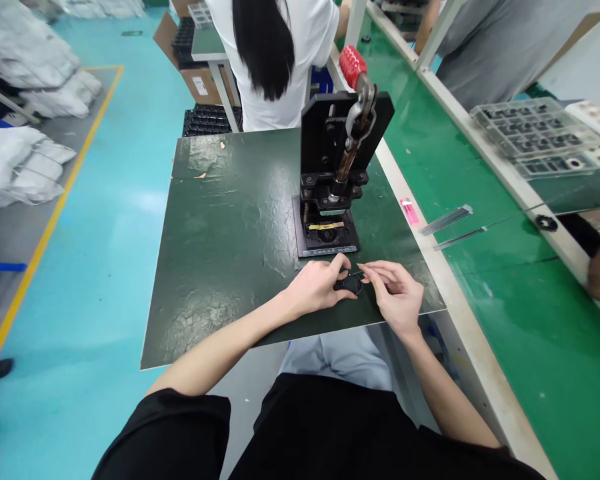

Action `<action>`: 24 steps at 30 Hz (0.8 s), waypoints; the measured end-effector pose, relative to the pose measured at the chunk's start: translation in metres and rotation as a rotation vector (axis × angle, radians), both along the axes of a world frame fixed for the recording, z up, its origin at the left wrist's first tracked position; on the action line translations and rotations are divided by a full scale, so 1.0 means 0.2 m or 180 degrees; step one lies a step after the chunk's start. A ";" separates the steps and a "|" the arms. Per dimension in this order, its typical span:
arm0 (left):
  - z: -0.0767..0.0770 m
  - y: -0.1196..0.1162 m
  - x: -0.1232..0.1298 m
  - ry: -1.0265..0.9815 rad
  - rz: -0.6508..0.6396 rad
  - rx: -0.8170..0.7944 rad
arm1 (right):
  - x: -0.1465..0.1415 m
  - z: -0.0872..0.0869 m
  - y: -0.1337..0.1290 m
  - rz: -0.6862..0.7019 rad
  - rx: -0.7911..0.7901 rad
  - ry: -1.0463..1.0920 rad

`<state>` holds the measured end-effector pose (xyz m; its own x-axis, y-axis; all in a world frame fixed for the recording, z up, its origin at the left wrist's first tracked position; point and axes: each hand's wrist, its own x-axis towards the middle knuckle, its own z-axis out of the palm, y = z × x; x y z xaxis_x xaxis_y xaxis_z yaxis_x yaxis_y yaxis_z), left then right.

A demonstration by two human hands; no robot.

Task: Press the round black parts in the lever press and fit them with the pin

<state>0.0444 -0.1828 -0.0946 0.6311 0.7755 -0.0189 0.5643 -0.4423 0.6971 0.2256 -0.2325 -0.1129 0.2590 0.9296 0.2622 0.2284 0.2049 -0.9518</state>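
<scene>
Small round black part [351, 284] just above worktop [225, 227], by near edge, toward near right corner; contact with surface unclear. Left hand [319, 285]: thumb and fingers curved partly open, gripping the part's left side. Right hand [397, 293]: thumb and forefinger nearly closed at its right rim; cannot tell what they pinch. Black hand press [321, 137] stands beyond, nearer worktop's right edge than left.

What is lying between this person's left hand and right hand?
In the head view, a small dark rounded part is there, held by the fingers of the left hand, with the right hand close at its other side.
</scene>
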 end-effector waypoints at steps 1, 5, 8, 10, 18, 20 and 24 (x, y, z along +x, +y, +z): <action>0.00 0.00 0.00 0.0004 -0.0001 0.0006 | 0.00 0.00 0.00 0.0029 -0.0004 -0.0016; 0.01 0.00 0.00 0.0025 -0.0007 0.0007 | 0.00 0.01 0.00 -0.0003 0.0016 -0.0110; 0.01 0.00 0.00 0.0022 -0.0011 -0.0006 | 0.00 0.02 -0.01 -0.0028 0.0034 -0.0175; 0.01 0.00 0.00 0.0019 -0.0013 -0.0004 | 0.00 0.01 -0.01 -0.0067 0.0061 -0.0188; 0.01 0.00 0.00 -0.0013 -0.0016 0.0026 | 0.00 0.00 -0.01 -0.0068 0.0028 -0.0205; 0.01 0.00 0.00 -0.0022 -0.0019 0.0020 | 0.00 0.00 -0.01 -0.0065 0.0047 -0.0230; 0.00 0.00 0.00 -0.0054 0.0012 -0.0009 | 0.00 -0.02 -0.02 -0.0075 0.0121 -0.0310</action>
